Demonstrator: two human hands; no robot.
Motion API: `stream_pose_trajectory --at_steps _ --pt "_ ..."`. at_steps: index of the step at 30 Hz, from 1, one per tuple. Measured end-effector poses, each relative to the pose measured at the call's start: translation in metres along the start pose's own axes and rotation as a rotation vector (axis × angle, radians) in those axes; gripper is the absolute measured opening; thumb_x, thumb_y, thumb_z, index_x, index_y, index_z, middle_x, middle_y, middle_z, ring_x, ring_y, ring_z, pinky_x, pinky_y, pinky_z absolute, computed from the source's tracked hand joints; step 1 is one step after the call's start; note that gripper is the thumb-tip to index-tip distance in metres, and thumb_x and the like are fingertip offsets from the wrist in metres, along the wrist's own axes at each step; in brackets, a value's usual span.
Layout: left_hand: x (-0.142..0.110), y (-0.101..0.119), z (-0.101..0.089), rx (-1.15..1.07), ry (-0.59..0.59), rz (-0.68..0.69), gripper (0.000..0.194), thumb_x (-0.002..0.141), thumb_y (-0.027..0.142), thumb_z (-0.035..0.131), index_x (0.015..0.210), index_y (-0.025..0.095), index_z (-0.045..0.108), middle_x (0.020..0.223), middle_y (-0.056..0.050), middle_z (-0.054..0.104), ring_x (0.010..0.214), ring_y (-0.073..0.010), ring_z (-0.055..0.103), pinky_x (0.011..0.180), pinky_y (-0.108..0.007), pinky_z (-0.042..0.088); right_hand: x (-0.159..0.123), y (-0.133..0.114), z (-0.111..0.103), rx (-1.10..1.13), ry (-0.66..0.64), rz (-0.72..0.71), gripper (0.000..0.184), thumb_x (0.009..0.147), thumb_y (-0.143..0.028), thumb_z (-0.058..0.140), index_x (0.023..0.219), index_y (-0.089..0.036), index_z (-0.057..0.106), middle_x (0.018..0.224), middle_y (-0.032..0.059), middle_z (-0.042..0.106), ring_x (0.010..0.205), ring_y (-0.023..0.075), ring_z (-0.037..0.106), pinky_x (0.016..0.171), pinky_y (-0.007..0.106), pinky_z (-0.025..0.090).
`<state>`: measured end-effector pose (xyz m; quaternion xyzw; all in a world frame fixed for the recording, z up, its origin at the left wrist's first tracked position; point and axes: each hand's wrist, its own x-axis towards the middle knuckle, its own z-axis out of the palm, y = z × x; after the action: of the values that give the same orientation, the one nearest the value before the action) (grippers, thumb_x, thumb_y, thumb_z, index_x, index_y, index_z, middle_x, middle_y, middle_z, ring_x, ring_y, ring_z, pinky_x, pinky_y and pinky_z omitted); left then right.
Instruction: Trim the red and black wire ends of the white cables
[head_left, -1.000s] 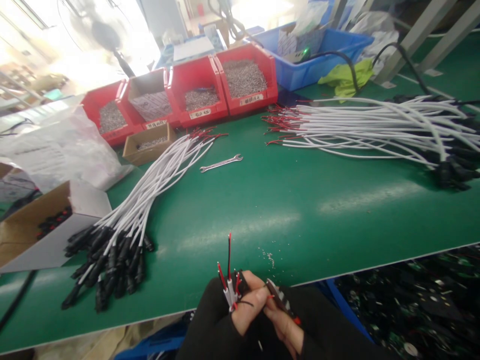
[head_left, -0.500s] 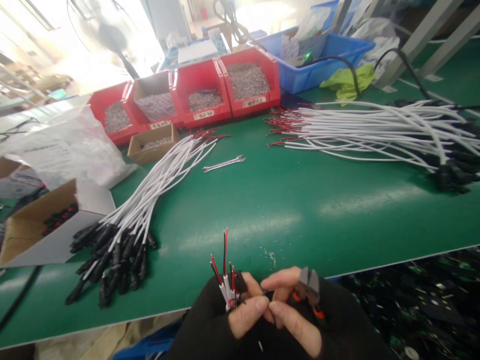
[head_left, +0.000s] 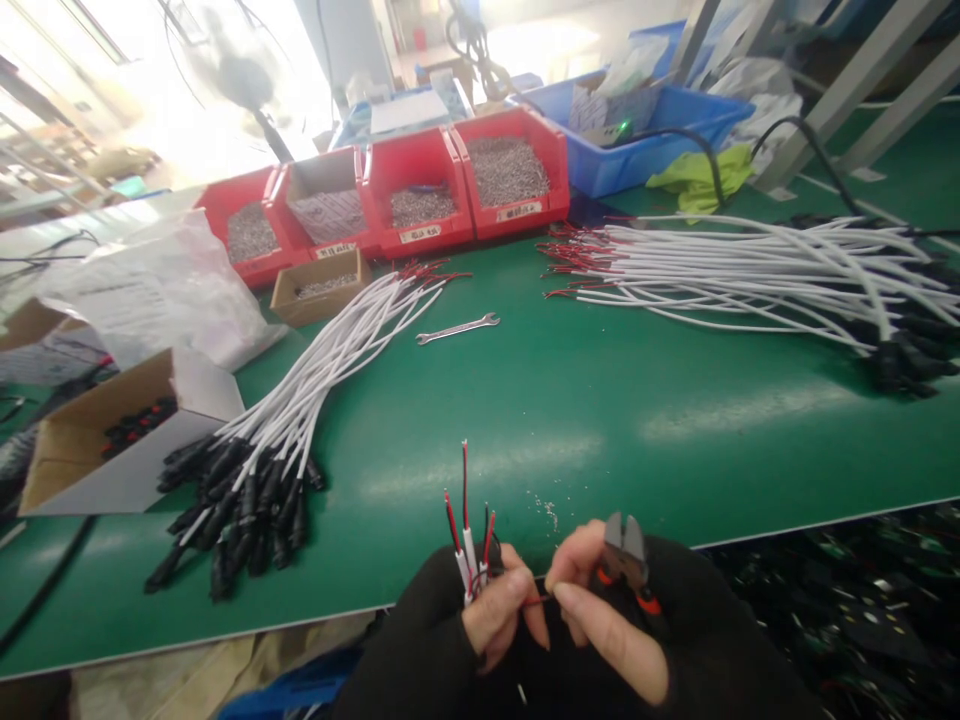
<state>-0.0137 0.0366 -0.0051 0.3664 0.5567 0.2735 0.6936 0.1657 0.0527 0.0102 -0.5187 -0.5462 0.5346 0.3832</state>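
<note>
My fingertips have just drawn apart, leaving a red wire [head_left: 535, 602] bridging them, which I judge straightens it. My left hand [head_left: 496, 608] grips the white cables [head_left: 469, 546] below their bare ends; my right hand [head_left: 613, 632] pinches the wire's tip, pliers [head_left: 633, 568] tucked alongside, near the worktop [head_left: 525, 400]

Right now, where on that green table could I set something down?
Bare tabletop lies between the wrench, right-hand cables and near edge; white crumbs dot part. Crowded: left, with another cable bundle and open carton.
</note>
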Motion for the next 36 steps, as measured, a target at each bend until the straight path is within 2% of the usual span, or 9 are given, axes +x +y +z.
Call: stream_pose_trajectory --at_steps 4,7,9,12,15,20,24,31,36 --pt "0.002 0.007 0.001 0.028 -0.029 0.066 0.035 0.091 0.044 0.074 0.071 0.016 0.070 0.060 0.001 0.058 0.054 -0.0112 0.048 0.056 -0.022 0.040 0.006 0.003 0.006 0.089 0.089 -0.046 0.015 0.077 -0.012 0.077 0.085 -0.024 0.081 0.070 -0.0041 0.070 0.054 0.0085 0.063 0.053 0.016 0.053" --pt "0.004 0.012 0.002 0.014 -0.020 0.102 0.026 0.089 0.036 0.077 0.072 0.016 0.072 0.071 -0.003 0.070 0.069 -0.0178 0.066 0.068 -0.030 0.055 0.012 0.005 0.006 -0.071 0.025 -0.116 0.014 0.073 -0.006 0.078 0.077 -0.019 0.083 0.079 0.0031 0.076 0.068 0.0140 0.071 0.069 0.021 0.060" --pt "0.004 0.011 0.004 0.010 -0.013 0.105 0.024 0.088 0.035 0.078 0.073 0.017 0.073 0.071 -0.003 0.072 0.074 -0.0211 0.070 0.072 -0.033 0.057 0.016 0.003 0.003 -0.162 -0.025 -0.128 0.012 0.075 -0.006 0.076 0.069 -0.016 0.079 0.071 0.0042 0.075 0.068 0.0169 0.073 0.071 0.025 0.061" --pt "0.001 0.005 0.007 -0.027 0.005 0.085 0.018 0.086 0.035 0.080 0.081 0.019 0.078 0.075 -0.004 0.075 0.076 -0.0229 0.071 0.074 -0.031 0.056 0.018 -0.002 -0.001 -0.163 -0.047 -0.100 0.013 0.078 -0.010 0.074 0.068 -0.018 0.073 0.064 0.0003 0.072 0.060 0.0156 0.070 0.060 0.024 0.059" --pt "-0.003 0.001 0.007 -0.115 0.053 0.062 0.025 0.087 0.044 0.079 0.086 0.019 0.079 0.080 -0.004 0.076 0.074 -0.0187 0.068 0.069 -0.024 0.051 0.016 -0.004 0.000 -0.088 -0.028 -0.029 0.013 0.084 -0.019 0.075 0.071 -0.020 0.071 0.063 -0.0006 0.073 0.058 0.0161 0.071 0.055 0.025 0.058" --pt "-0.001 -0.001 0.007 -0.034 0.096 0.103 0.035 0.091 0.048 0.073 0.074 0.018 0.078 0.059 -0.001 0.063 0.054 -0.0119 0.045 0.056 -0.022 0.035 0.009 0.006 0.008 0.175 0.037 0.062 0.012 0.082 -0.018 0.074 0.071 -0.022 0.072 0.057 -0.0049 0.067 0.055 0.0122 0.068 0.053 0.021 0.054" --pt "0.000 -0.004 0.010 -0.087 0.120 0.123 0.035 0.093 0.043 0.069 0.069 0.018 0.074 0.071 -0.005 0.074 0.064 -0.0154 0.057 0.064 -0.025 0.041 0.009 0.007 0.006 0.318 -0.060 0.209 0.010 0.083 -0.018 0.074 0.073 -0.021 0.074 0.060 -0.0048 0.074 0.055 0.0083 0.069 0.057 0.015 0.052" --pt "-0.002 -0.003 0.012 -0.084 0.142 0.116 0.033 0.093 0.036 0.070 0.067 0.017 0.074 0.066 -0.003 0.072 0.060 -0.0126 0.061 0.061 -0.020 0.040 0.007 0.011 0.002 0.199 -0.082 0.195 0.017 0.087 -0.030 0.071 0.073 -0.022 0.072 0.058 -0.0027 0.072 0.053 0.0122 0.066 0.056 0.021 0.051" --pt "-0.002 0.001 0.014 -0.147 0.290 0.137 0.029 0.086 0.029 0.075 0.062 0.016 0.069 0.051 0.002 0.063 0.051 -0.0110 0.056 0.057 -0.019 0.041 -0.009 0.022 0.001 -0.033 -0.096 0.232 0.035 0.099 -0.047 0.057 0.077 -0.023 0.068 0.056 0.0009 0.074 0.054 0.0180 0.072 0.057 0.026 0.057"
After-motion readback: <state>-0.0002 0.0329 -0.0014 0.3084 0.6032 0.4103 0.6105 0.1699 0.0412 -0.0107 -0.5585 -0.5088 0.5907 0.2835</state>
